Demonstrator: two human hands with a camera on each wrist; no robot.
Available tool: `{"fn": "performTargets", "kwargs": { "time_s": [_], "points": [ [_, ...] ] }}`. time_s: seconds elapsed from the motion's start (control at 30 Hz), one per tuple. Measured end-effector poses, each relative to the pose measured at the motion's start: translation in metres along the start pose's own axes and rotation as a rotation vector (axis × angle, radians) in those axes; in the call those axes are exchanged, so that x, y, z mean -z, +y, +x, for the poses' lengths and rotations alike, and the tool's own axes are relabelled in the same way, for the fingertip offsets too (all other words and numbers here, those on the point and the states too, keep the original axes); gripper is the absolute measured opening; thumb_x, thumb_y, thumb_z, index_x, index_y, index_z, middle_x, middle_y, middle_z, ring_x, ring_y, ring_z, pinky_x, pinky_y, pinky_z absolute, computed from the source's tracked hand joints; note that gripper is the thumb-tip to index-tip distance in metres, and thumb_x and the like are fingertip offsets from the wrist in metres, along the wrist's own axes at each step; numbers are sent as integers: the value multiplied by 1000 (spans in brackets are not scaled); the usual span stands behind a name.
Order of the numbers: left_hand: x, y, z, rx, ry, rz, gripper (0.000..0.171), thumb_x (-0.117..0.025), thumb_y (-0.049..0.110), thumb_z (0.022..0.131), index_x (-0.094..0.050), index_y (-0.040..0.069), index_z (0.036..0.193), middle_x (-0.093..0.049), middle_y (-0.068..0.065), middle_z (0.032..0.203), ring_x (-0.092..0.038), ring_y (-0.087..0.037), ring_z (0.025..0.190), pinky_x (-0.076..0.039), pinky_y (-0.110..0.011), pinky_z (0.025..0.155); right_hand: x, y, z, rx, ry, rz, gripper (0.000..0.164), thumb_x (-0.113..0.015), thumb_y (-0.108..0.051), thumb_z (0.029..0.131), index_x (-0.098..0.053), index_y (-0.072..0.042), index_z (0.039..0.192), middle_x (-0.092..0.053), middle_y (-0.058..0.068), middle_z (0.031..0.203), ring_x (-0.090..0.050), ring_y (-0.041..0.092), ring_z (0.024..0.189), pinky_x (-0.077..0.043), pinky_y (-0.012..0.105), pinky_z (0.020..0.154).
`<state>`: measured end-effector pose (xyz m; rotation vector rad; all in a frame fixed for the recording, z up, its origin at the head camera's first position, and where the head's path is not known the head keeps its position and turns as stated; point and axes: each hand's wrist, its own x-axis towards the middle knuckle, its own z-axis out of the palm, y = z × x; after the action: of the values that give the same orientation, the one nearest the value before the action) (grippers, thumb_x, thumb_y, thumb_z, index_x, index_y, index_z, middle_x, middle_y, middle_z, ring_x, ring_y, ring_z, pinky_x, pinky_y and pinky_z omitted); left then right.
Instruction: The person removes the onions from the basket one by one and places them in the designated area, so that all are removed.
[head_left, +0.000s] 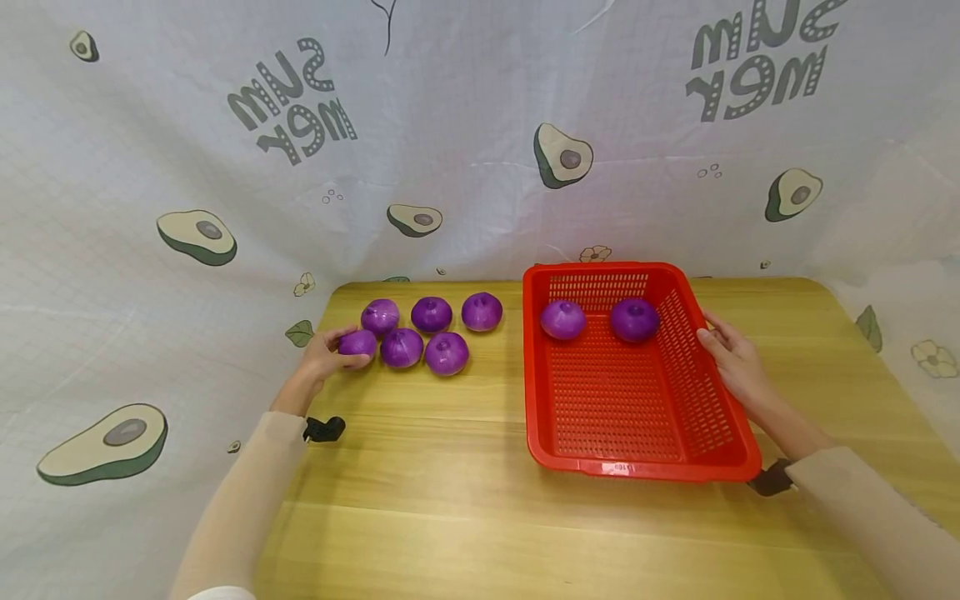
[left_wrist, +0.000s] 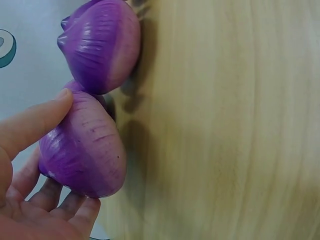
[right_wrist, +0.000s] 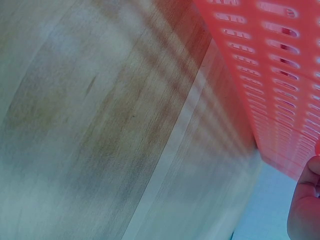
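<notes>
At the table's left end, my left hand [head_left: 324, 357] grips a purple onion [head_left: 357, 345] between thumb and fingers. Up close in the left wrist view, that onion [left_wrist: 90, 150] is tilted and touches or nearly touches its neighbours. Several other purple onions [head_left: 401, 348] lie just to its right in two rough rows. A red plastic basket [head_left: 532, 375] with slotted walls stands on the right, with two onions [head_left: 563, 320] at its far end. My right hand [head_left: 733, 358] holds the basket's right rim, thumb on top; the right wrist view shows only part of this hand [right_wrist: 305, 205].
The wooden table [head_left: 420, 500] carries everything, its far edge against a white curtain [head_left: 465, 108] printed with avocados. Bare wood lies between the onions and the basket. A black strap piece [head_left: 325, 429] sticks out from the left wrist.
</notes>
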<state>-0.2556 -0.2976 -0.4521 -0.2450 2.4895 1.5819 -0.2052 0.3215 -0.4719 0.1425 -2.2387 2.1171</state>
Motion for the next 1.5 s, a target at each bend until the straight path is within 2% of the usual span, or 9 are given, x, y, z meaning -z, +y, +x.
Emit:
{"fn": "performTargets", "kwargs": {
  "time_s": [0.2,0.4,0.53,0.8,0.9,1.13,1.37,1.5],
  "points": [
    [-2,-7,3,-4,11,25,73,-77,0,85,-40,-3,149,-38,-29,151,-36,-42,139,-31,-47,115,0,2,0,1,11,0,63,-48,-15,106,-15,7,155,-58,-8,91,-63,1,79,-54,14,65],
    [-5,-6,3,-9,20,31,74,-78,-3,83,-42,-3,148,-38,-30,150,-38,-43,138,-32,-47,114,0,0,0,-5,11,11,63,-47,-15,107,-14,7,155,-57,-8,91,-63,1,79,-54,15,65],
    [-6,-5,2,-12,28,35,74,-78,-5,81,-44,-3,147,-38,-29,150,-37,-43,138,-31,-48,114,0,-2,-1,-8,19,-39,62,-47,-16,107,-16,6,155,-57,-9,91,-62,0,79,-53,14,65],
    [-4,0,2,3,32,51,75,-80,-5,80,-47,1,146,-28,-27,157,-21,-41,147,-23,-50,117,0,-5,-2,-15,13,-65,64,-48,-20,106,-17,3,157,-58,-9,94,-62,0,80,-54,14,65],
    [-2,9,0,-14,25,56,75,-79,-4,81,-45,1,148,-25,-27,158,-19,-40,148,-23,-50,118,1,-5,-2,-15,11,-76,64,-48,-21,107,-17,3,157,-58,-9,94,-62,0,80,-54,14,66],
    [-4,41,-5,-122,-19,49,80,-79,0,83,-39,5,152,-28,-19,160,-22,-36,148,-19,-47,120,1,-3,-2,-22,5,-52,64,-47,-19,107,-14,3,157,-58,-9,95,-63,0,80,-54,15,65],
    [-23,80,-10,-172,-89,-55,79,-79,6,86,-39,13,154,-35,-9,159,-25,-28,148,-22,-46,119,1,-5,-1,-28,5,-111,64,-46,-21,107,-14,4,157,-57,-9,95,-63,0,81,-54,16,65],
    [-37,100,-13,-209,-125,-108,78,-78,5,86,-40,13,153,-38,-6,157,-29,-24,146,-26,-41,118,-1,-6,-2,-27,-4,-85,64,-46,-20,107,-14,3,157,-58,-8,96,-63,1,81,-55,16,65]
  ]
}}
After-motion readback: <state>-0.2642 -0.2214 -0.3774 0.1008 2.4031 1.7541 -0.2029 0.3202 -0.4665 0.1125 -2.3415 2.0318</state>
